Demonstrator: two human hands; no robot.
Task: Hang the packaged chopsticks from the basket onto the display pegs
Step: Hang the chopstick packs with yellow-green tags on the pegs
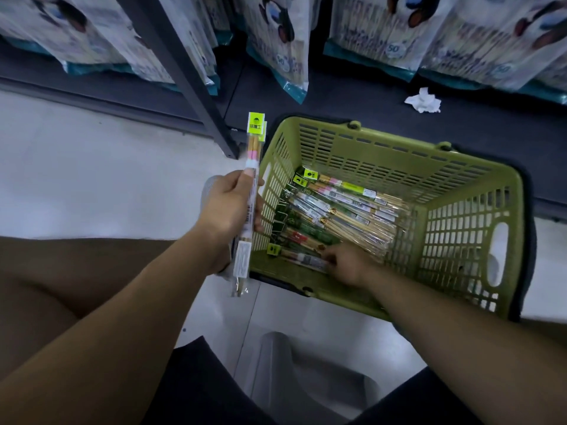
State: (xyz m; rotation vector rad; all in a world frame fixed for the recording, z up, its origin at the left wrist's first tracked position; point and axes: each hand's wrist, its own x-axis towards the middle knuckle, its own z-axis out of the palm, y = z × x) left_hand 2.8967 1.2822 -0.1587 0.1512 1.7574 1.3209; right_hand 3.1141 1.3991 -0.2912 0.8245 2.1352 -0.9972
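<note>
A green plastic basket (pixel 469 191) stands on the floor and holds several chopstick packs (pixel 346 207) lying flat. My left hand (pixel 228 207) grips upright chopstick packs with yellow header cards (pixel 251 179) just left of the basket; a second header shows behind the front one. My right hand (pixel 346 263) reaches down into the basket's near corner, its fingers pinching a yellow-headed pack (pixel 302 258) that lies there.
Large hanging bags (pixel 276 41) fill the rack above a dark shelf base (pixel 352 96). A dark upright post (pixel 184 75) stands left of the basket. Crumpled white paper (pixel 423 101) lies on the shelf base. A grey stool (pixel 294 372) is between my legs.
</note>
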